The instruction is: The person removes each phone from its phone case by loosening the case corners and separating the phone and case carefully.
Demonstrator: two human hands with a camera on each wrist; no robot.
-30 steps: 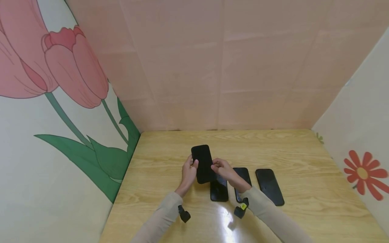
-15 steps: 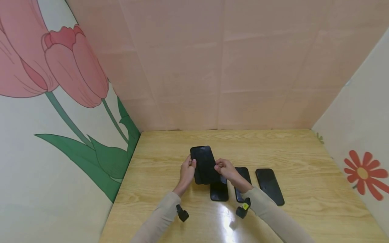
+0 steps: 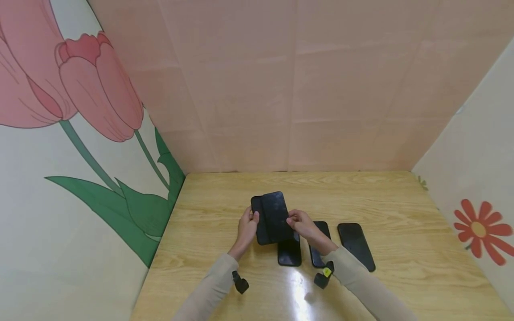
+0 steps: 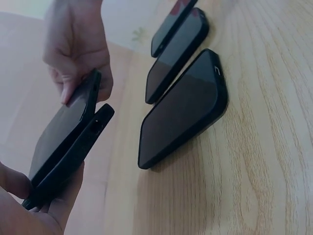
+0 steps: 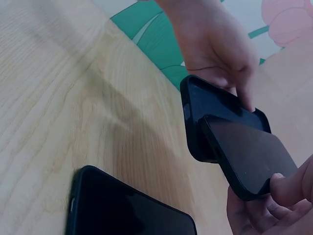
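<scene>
Overlapping a case (image 5: 220, 102), phone (image 5: 257, 152) pinched at edge by right hand (image 3: 302, 224), left hand (image 3: 246, 227) gripping case.

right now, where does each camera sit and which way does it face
Head: worn on the head, facing forward and down at the table; left hand, right hand and sleeves show.
Left wrist: on that wrist, facing rightward past the held phone and case toward three phones; both hands show partly.
Right wrist: on that wrist, facing leftward toward the tulip wall; both hands show partly.
Shared: both wrist views see the held phone and case.
</scene>
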